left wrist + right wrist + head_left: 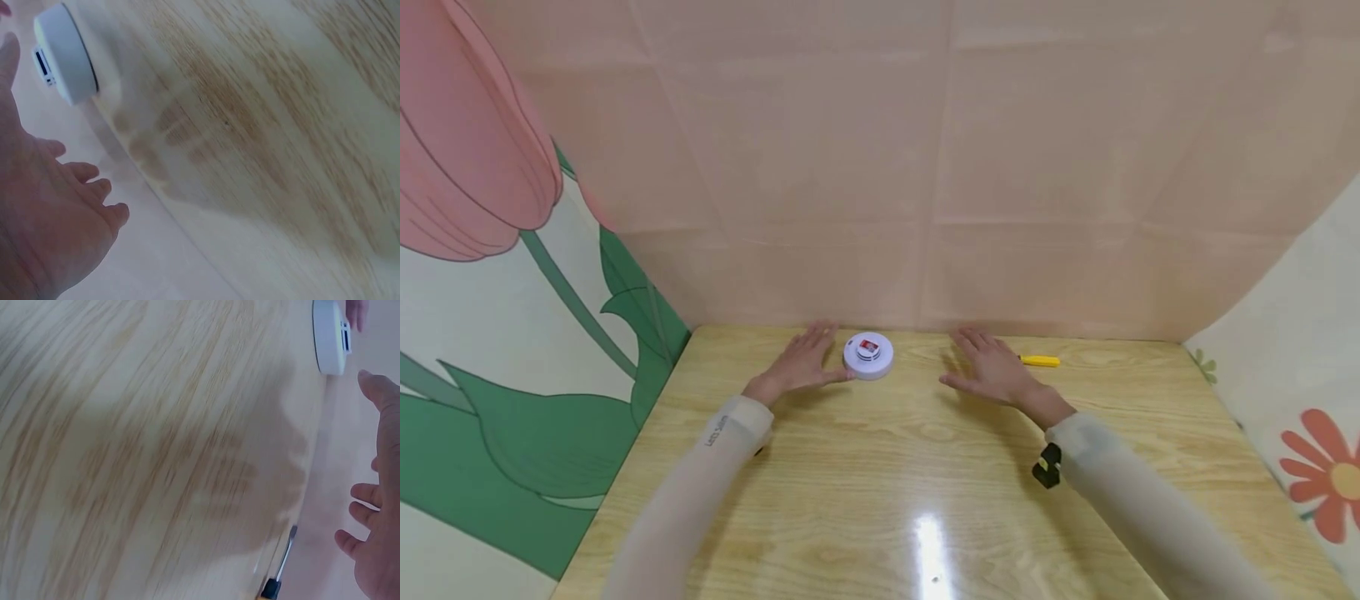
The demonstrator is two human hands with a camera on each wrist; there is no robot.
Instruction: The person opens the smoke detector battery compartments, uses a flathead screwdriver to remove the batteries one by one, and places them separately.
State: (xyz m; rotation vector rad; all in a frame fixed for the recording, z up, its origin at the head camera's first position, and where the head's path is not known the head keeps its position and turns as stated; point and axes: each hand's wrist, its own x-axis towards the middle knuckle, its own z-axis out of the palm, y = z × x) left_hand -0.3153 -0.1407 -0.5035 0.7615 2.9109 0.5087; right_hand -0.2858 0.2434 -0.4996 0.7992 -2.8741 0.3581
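Observation:
A round white smoke detector (868, 372) with a red label on its raised centre lies near the back of the wooden table. Just left of it is my left hand (801, 364), fingers extended and thumb pointing at the detector's edge; whether the thumb touches it I cannot tell. My right hand (992, 371) hovers to the right of the detector, palm down with its fingers spread and nothing held. Partly hidden behind that hand lies a screwdriver with a yellow handle (1041, 361); the right wrist view shows its metal shaft (286, 556).
The wooden table (850, 483) ends at the back against a plain pinkish backdrop (820, 167). A flower-printed cloth (550, 417) borders the left side, and another printed cloth (1285, 350) borders the right. Light glares off the table's front middle.

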